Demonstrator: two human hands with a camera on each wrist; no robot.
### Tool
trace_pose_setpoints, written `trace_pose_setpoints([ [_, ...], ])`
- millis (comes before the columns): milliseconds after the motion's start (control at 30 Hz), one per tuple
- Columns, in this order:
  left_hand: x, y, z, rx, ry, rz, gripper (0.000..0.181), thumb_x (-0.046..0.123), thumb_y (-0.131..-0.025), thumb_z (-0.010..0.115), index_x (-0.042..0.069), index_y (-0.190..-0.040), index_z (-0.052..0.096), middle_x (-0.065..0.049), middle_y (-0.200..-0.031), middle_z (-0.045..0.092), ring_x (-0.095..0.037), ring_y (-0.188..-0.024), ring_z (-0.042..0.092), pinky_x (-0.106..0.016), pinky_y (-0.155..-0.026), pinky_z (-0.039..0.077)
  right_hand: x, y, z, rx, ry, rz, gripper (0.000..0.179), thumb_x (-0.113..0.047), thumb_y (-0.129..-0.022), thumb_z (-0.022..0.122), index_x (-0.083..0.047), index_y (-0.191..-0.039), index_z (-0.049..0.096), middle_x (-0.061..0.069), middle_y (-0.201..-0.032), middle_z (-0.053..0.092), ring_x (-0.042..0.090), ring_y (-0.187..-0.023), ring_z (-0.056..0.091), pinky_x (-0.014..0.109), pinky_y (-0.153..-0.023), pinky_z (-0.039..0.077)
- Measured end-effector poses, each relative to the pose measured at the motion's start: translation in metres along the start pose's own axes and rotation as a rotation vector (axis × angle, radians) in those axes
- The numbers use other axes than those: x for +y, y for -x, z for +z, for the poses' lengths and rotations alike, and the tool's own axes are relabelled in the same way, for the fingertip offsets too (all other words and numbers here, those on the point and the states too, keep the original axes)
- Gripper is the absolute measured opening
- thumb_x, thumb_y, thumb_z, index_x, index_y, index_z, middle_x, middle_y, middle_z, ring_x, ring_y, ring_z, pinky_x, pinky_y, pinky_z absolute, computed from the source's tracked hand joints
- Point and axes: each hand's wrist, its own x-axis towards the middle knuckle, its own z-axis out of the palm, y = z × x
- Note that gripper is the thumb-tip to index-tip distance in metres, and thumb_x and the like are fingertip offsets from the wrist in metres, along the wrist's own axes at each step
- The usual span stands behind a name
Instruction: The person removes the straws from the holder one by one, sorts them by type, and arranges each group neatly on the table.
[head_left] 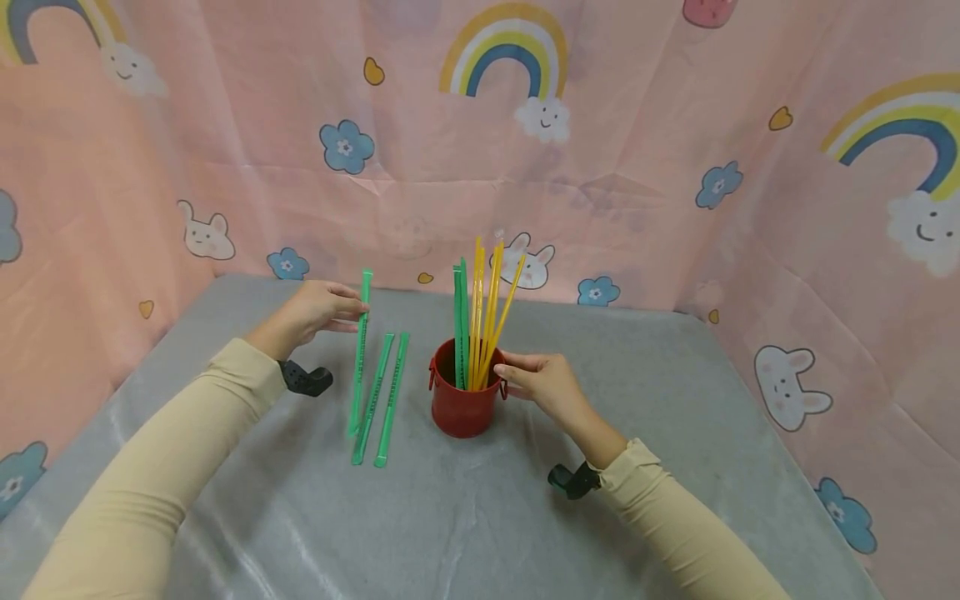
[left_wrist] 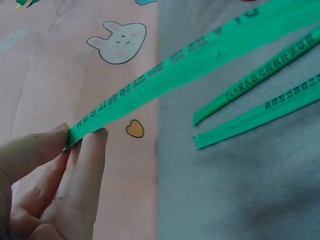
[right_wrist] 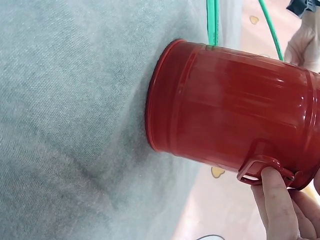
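Observation:
Between thumb and fingertips, my left hand pinches a green wrapped straw near its upper end; the straw slants up from the table. Two more green wrapped straws lie side by side just right of it, printed with dark lettering. A red metal bucket stands upright, holding several yellow straws and a few green wrapped straws. My right hand grips the bucket's right side at the rim, its fingers against the small side handle in the right wrist view.
A grey cloth covers the table. Pink printed curtains with rainbows and rabbits rise behind it and along both sides. Black wrist camera mounts hang below both wrists.

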Motion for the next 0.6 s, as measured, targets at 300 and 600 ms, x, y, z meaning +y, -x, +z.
trace_pose_setpoints([
  [300,-0.016,-0.009,0.005,-0.060,-0.025,-0.080,0.048,0.013,-0.090,0.061,-0.003,-0.132,0.046,-0.022,-0.131,0.051,-0.012,-0.092,0.064,-0.036,-0.087,0.053,0.000,0.001,0.000,-0.001,0.006,-0.006,0.039,-0.022,-0.084,0.069,-0.008,-0.120,0.063,0.012,-0.120,0.062,0.024,-0.108,0.062,0.045,-0.084,0.052],
  [600,-0.029,-0.014,0.012,-0.080,-0.051,-0.115,0.045,0.007,-0.089,0.060,-0.009,-0.129,0.047,-0.026,-0.124,0.055,-0.014,-0.084,0.065,-0.035,-0.085,0.054,-0.001,0.002,-0.001,-0.006,0.009,-0.006,0.040,-0.024,-0.084,0.069,-0.008,-0.120,0.063,0.011,-0.120,0.062,0.024,-0.108,0.062,0.045,-0.085,0.052],
])
